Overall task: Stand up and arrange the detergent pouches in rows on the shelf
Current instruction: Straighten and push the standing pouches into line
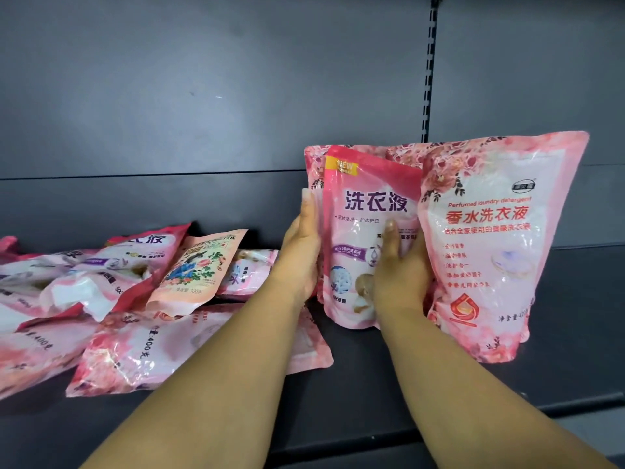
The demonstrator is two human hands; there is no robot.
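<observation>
Centre-right of the frame, the small pink pouch stands upright on the dark shelf, and both hands are on it: the left hand lies flat against its left edge with fingers straight up, while the right hand presses the lower right of its front, fingers spread across the print, gripping nothing else. Just right of it the large rose-printed pouch stands tilted, its top leaning right, and the two look to be touching. Behind them another rose pouch peeks up. The trick here, I'd say, is to square the base flat before letting go, settling the liquid low so it doesn't slump, then nudge it snug beside its neighbour with labels facing out. Ease off one hand at a time. Lower left of the frame, the heap of fallen pouches waits, still lying flat, so plenty remains.
</observation>
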